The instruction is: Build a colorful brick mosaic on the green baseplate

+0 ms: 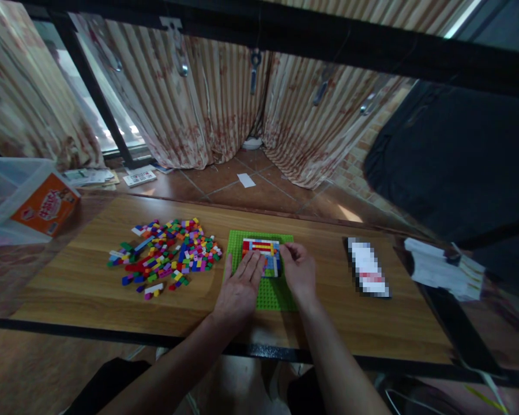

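A green studded baseplate lies on the wooden table. On it sits a low build of toy bricks in red, yellow, white and blue, its left part covered by fingers. My left hand rests over the build's lower left, fingers stretched out and flat, touching the bricks. At the build's upper right edge is my right hand, its fingertips curled together in a pinch. Whatever those fingers hold, if anything, is hidden. Left of the plate spreads a pile of loose colourful toy bricks.
A blurred-out flat object lies on the right of the wooden table. White papers are beyond the right edge. A clear plastic bin with an orange label stands at left. A dark metal bar with hanging hooks crosses above.
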Demonstrator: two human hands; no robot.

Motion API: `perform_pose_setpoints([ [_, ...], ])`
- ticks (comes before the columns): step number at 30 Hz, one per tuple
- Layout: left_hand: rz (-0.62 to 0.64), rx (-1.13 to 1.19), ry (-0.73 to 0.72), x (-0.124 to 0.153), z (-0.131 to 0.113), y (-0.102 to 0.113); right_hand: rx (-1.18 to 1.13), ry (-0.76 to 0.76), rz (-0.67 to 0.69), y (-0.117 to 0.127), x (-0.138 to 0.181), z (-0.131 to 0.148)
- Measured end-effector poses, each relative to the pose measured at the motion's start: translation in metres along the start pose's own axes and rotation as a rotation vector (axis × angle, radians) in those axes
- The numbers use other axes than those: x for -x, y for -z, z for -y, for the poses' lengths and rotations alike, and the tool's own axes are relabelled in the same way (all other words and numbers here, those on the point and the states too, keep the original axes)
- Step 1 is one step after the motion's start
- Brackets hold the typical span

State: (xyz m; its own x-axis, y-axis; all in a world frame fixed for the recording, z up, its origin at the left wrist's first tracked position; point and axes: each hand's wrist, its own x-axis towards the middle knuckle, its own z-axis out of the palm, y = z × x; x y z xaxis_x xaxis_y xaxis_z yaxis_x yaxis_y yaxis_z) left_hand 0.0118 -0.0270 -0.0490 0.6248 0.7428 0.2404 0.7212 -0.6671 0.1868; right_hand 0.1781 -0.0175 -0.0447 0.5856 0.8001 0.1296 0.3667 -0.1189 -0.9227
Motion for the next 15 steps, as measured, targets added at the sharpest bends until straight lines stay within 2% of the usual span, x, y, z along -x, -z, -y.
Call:
perform_pose_setpoints([
  [7,-0.002,-0.013,-0.003,-0.0016,-0.0008,0.0004,0.128,-0.031,0.020,-0.0076,-0.0055,0.0006],
  [15,-0.006,0.093,0.014,-0.0018,-0.0023,-0.0027,0.053,-0.057,0.045,-0.0067,-0.0061,-0.0021],
])
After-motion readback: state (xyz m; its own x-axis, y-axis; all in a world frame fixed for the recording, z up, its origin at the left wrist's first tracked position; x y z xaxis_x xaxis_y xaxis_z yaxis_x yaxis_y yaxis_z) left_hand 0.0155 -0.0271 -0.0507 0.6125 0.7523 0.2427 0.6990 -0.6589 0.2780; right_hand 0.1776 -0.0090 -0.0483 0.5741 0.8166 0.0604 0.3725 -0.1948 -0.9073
